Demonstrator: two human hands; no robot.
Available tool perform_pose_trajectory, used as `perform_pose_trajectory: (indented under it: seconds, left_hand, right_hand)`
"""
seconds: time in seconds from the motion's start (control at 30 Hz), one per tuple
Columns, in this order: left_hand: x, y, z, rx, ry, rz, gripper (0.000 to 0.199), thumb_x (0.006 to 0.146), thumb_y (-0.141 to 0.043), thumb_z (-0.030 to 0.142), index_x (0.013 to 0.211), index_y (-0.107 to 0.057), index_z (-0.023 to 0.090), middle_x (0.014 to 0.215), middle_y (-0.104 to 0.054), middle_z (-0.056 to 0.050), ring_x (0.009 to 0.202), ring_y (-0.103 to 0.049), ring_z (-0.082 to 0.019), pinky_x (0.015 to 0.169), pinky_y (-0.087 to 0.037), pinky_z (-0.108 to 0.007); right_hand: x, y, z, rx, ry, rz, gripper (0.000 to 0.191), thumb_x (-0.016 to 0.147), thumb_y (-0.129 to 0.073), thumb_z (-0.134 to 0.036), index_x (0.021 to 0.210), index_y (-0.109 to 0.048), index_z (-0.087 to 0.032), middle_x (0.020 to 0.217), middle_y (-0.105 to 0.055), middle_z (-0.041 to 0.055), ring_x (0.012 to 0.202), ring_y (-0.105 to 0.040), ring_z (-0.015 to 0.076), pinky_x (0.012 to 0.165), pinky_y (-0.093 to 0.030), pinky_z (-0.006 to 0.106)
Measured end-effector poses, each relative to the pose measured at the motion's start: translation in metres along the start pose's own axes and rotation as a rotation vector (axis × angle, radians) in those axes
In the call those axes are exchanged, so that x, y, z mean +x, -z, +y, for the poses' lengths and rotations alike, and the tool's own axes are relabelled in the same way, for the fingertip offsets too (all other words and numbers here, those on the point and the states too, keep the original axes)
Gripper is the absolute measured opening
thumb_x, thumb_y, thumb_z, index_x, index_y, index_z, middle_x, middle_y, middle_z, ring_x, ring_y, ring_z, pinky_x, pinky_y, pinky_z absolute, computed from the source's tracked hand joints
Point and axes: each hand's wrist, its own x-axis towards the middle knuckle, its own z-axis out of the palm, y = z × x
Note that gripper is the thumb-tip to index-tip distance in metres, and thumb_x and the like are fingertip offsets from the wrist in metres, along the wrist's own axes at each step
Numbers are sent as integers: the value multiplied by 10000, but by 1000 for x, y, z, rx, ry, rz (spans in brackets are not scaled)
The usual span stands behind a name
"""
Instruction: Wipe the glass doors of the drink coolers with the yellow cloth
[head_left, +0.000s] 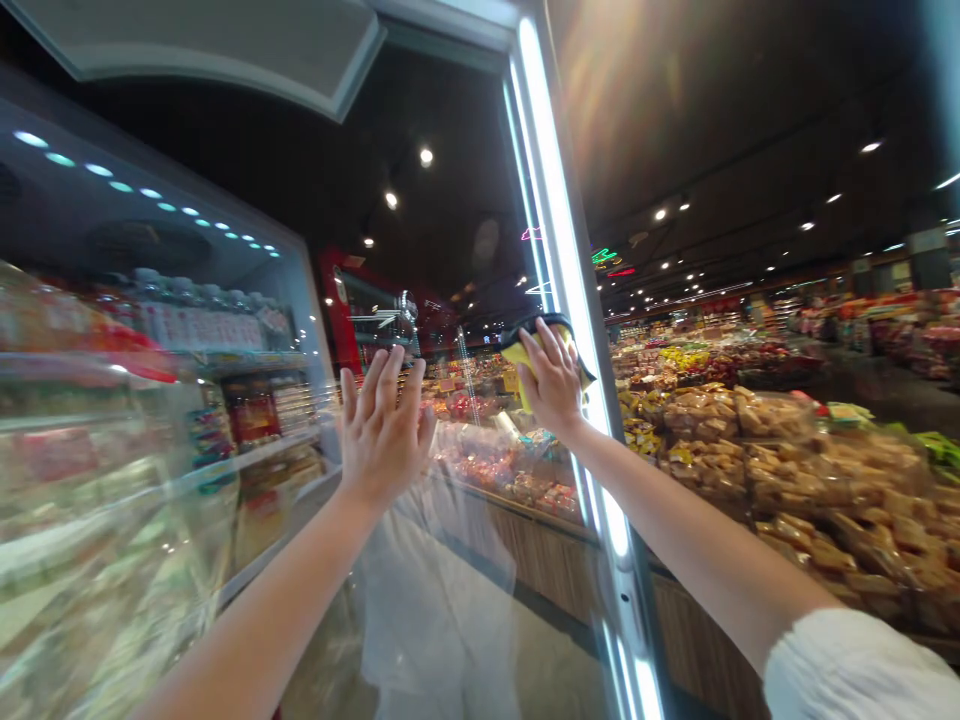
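A glass door (480, 580) with a bright light strip (559, 200) along its right frame stands before me. Against the glass, left of centre, my left hand (381, 430) is raised with its fingers spread and nothing in it. My right hand (551, 375) presses a yellow cloth with a dark edge (523, 352) to the glass beside the lit frame. Part of the cloth is hidden under the palm and fingers. A pale reflection of a clothed body shows in the lower glass.
Lit cooler shelves (217, 465) with bottles (187, 315) and packets fill the left side, partly blurred. Right of the door, bagged snacks (817, 450) are heaped on a wood-panelled display. Further displays and ceiling lights lie behind.
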Motion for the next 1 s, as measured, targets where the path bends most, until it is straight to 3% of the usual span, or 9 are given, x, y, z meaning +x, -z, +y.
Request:
perform_pose_trajectory:
  seconds: [0.1, 0.17, 0.23, 0.4, 0.47, 0.57, 0.77, 0.87, 1.0]
  left_hand:
    - [5, -2, -1, 18, 0, 19, 563, 969, -533, 254, 1525, -452, 224, 1626, -425, -159, 1539, -344, -322, 1287, -160, -609]
    - [5, -3, -1, 25, 9, 38, 569, 967, -539, 250, 1528, -448, 235, 1625, -428, -153, 1537, -349, -321, 1285, -167, -612]
    - [1, -5, 0, 22, 18, 54, 589, 964, -546, 249, 1541, -428, 244, 1625, -427, -151, 1538, -348, -319, 1284, -175, -612]
    - [-16, -9, 6, 9, 30, 58, 592, 969, -544, 266, 1546, -412, 235, 1635, -405, -167, 1547, -325, -327, 1277, -188, -622]
    - [-20, -10, 8, 6, 29, 49, 593, 970, -542, 274, 1546, -407, 228, 1638, -395, -175, 1550, -316, -335, 1272, -187, -634]
    - [-21, -10, 9, 12, 27, 50, 595, 970, -546, 271, 1546, -406, 215, 1627, -409, -189, 1544, -329, -342, 1270, -192, -639]
    - [-21, -11, 7, 6, 54, 63, 655, 950, -574, 236, 1572, -371, 249, 1635, -411, -150, 1545, -330, -329, 1280, -202, -612]
    - [-23, -12, 9, 3, 75, 50, 664, 952, -575, 248, 1581, -363, 252, 1640, -404, -144, 1548, -323, -330, 1288, -165, -616]
    - [-26, -9, 14, 25, 99, 19, 602, 979, -531, 267, 1563, -396, 216, 1641, -399, -155, 1554, -310, -326, 1291, -151, -611]
  right_hand:
    - [69, -9, -6, 15, -31, 65, 471, 1044, -402, -354, 1504, -491, -316, 1623, -449, 32, 1507, -392, 319, 1214, -353, 635]
    - [83, -11, -9, 16, -49, 96, 464, 1039, -418, -364, 1492, -505, -306, 1624, -447, 36, 1498, -406, 322, 1212, -359, 629]
    - [61, -9, -10, 13, -46, 100, 461, 1040, -425, -373, 1487, -507, -298, 1623, -447, 43, 1499, -408, 313, 1215, -364, 614]
    - [-72, 5, -3, -7, -2, 12, 488, 1036, -435, -335, 1522, -462, -295, 1629, -435, 81, 1511, -395, 317, 1201, -377, 624]
    - [-99, 10, 1, -10, 17, -36, 498, 1032, -447, -319, 1529, -455, -305, 1619, -449, 86, 1508, -401, 317, 1185, -401, 617]
    - [-72, 8, 4, -2, 3, -32, 479, 1039, -432, -314, 1515, -482, -296, 1606, -467, 89, 1503, -410, 310, 1175, -419, 604]
    - [59, -6, -21, 2, -155, 57, 457, 1047, -444, -414, 1481, -537, -305, 1617, -457, 43, 1485, -429, 325, 1155, -435, 601]
    - [46, -3, -31, 12, -31, -4, 461, 1058, -424, -437, 1492, -533, -325, 1632, -435, 14, 1512, -393, 303, 1192, -404, 563]
    - [-26, 13, -13, 82, 346, -160, 427, 1046, -471, -408, 1455, -577, -345, 1631, -436, -7, 1524, -379, 265, 1250, -339, 515]
